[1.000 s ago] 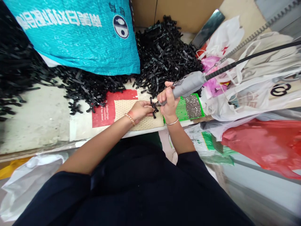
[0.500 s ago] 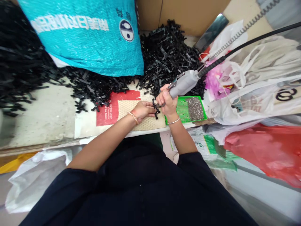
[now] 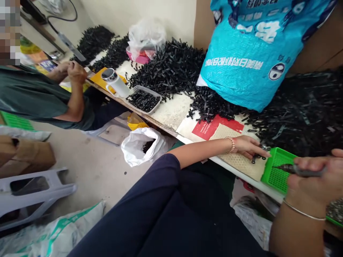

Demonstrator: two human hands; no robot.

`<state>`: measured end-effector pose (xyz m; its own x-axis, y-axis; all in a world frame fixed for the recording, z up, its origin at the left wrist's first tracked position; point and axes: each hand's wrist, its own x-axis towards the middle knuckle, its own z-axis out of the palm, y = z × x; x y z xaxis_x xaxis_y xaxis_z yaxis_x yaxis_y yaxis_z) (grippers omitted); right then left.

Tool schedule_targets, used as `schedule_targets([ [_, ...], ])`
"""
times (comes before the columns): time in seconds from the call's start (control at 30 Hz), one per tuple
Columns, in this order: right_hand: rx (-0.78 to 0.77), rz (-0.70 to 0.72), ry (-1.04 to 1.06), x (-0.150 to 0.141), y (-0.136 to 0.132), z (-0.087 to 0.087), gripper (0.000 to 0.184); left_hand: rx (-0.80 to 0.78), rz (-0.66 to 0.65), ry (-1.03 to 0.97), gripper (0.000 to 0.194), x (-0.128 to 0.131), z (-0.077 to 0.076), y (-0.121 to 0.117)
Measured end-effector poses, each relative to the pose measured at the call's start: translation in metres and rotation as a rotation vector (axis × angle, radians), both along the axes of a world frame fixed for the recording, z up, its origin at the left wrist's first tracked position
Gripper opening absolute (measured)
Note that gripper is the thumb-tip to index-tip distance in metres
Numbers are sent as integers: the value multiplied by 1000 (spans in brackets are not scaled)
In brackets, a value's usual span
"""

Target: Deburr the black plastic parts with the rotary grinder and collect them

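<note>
At the right of the head view, my right hand (image 3: 317,178) is wrapped round an electric screwdriver (image 3: 308,172). Its pointed bit reaches over the green perforated tray (image 3: 273,174). My left hand (image 3: 246,145), palm down, has its fingers closed on a small black plastic part (image 3: 256,157) beside the tray's left side. Under that hand lies a beige textured mat (image 3: 227,137), partly covering a red printed sheet (image 3: 206,126). Small metal pieces (image 3: 334,210) show at the lower right, partly hidden by my right forearm.
Heaps of black plastic parts (image 3: 171,67) line the bench, with a blue woven bag (image 3: 241,71) among them. A clear tub (image 3: 144,100) and a white mug (image 3: 116,84) stand left. Another person's hands (image 3: 76,73) are at the far left; a white sack (image 3: 142,146) stands below.
The view has swung left, bringing the other person into sight. My right hand has drawn the screwdriver away from the black part and over the tray; my left hand stays on the part.
</note>
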<state>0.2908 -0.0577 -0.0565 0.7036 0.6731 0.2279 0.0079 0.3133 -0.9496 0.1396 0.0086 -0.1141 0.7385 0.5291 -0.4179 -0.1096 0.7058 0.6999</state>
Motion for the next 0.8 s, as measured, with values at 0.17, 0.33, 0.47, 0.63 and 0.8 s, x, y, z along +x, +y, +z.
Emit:
schedule_targets([
  [0.17,48,31,-21,0,-28,-15,30,6,140,-14,31,-9,29,-3],
  [0.33,25,-27,-13,8,-46,-10,29,356,263,92,27,-110,81,13],
  [0.47,-12,-72,-21,21,-50,-12,33,629,644,508,41,-265,105,34],
  [0.63,-72,-105,-21,20,-36,-26,30,671,915,1245,46,-431,94,34],
  [0.8,-58,-150,-46,17,-16,-28,30,584,784,1545,44,-475,65,29],
])
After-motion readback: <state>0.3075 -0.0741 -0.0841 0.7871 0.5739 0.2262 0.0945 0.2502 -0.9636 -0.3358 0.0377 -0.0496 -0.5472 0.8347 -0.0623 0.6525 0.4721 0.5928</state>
